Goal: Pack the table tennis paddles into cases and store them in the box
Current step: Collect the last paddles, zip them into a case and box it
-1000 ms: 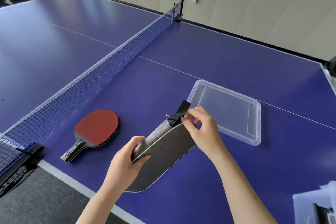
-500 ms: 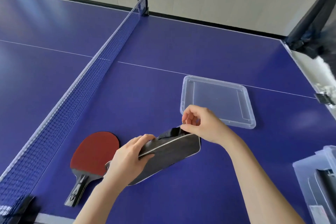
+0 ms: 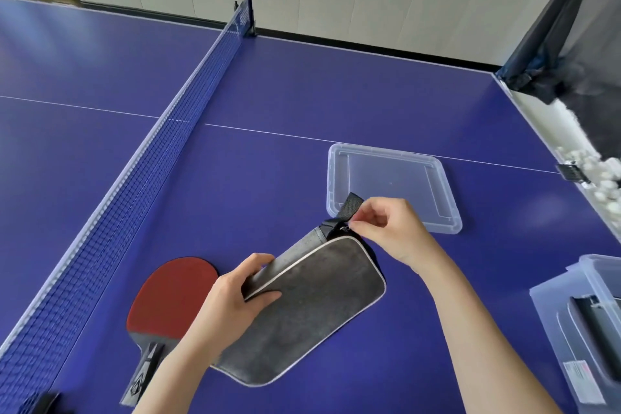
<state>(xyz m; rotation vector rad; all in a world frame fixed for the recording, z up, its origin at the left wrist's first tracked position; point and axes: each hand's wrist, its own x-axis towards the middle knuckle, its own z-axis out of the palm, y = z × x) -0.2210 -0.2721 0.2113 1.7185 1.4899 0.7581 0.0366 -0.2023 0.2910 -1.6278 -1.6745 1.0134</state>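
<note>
Left hand (image 3: 235,299): fingers and thumb clamped on the near edge of the grey case (image 3: 312,309), which sits low over the blue table (image 3: 302,87). Red paddle (image 3: 171,292): flat on the table, left of the case, partly under the left forearm. Clear box (image 3: 554,323): at the right edge, well apart from the case. Right hand (image 3: 389,232): thumb and forefinger pinched together at the case's far corner, beside the black strap (image 3: 351,208). Clear lid (image 3: 440,198): flat, just beyond. Net (image 3: 151,158): to the left.

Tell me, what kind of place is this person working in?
Most likely an indoor table tennis room or club: a blue table with white lines, a net stretched across it, a red paddle lying on it, and what look like white balls collected beyond the table's end.
</note>
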